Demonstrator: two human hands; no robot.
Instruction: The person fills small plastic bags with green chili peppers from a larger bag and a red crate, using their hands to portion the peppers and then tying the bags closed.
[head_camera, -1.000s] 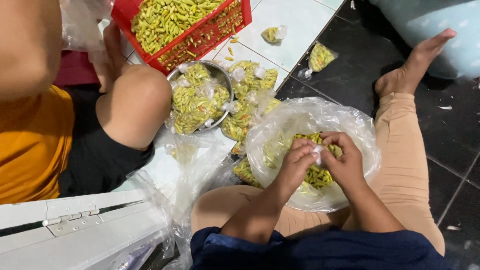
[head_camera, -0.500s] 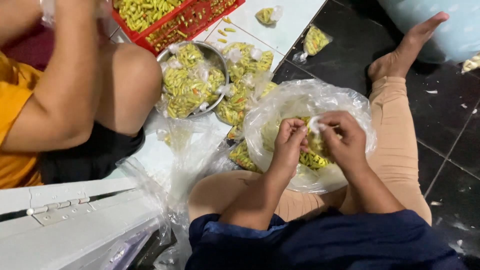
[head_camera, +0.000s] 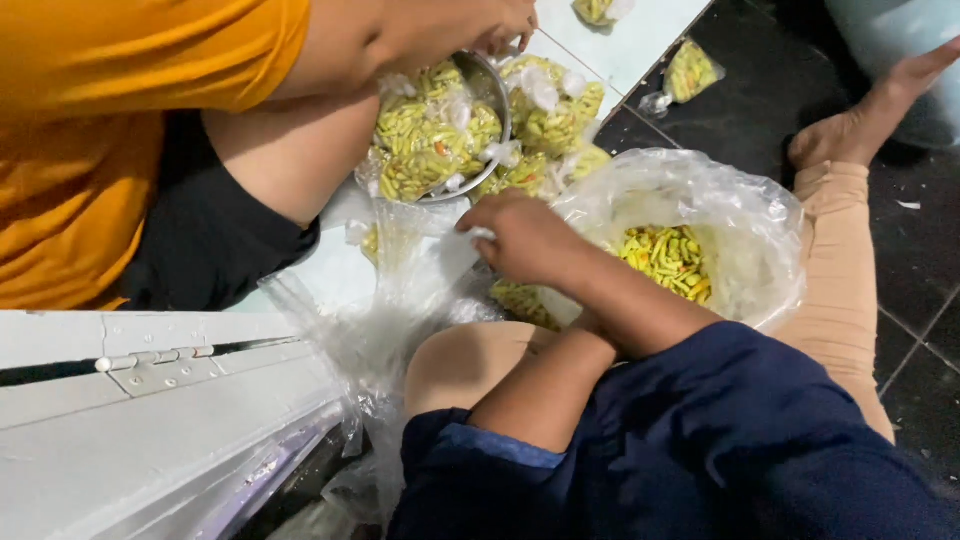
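The person sits on the floor with a large clear plastic bag (head_camera: 740, 215) resting on the lap, partly filled with loose yellow-green stick snacks (head_camera: 668, 258). Only one of the person's hands shows plainly: the right hand (head_camera: 525, 238), whose arm crosses over the other forearm, reaches to the left of the big bag. Its fingers (head_camera: 478, 228) are closed in a pinch on the edge of a thin clear plastic sheet (head_camera: 400, 300) that hangs crumpled down towards the knee. The left hand is hidden under the crossed right arm, so I cannot tell whether its fingers are clenched or released.

Just beyond the right hand stands a round metal bowl (head_camera: 497, 90) heaped with small sealed clear packets of the same yellow-green snack (head_camera: 430, 135); more packets (head_camera: 550, 110) lie piled beside it on the pale tiled floor. A co-worker in an orange shirt (head_camera: 120, 120) leans over the bowl, one hand (head_camera: 500, 25) at its rim.
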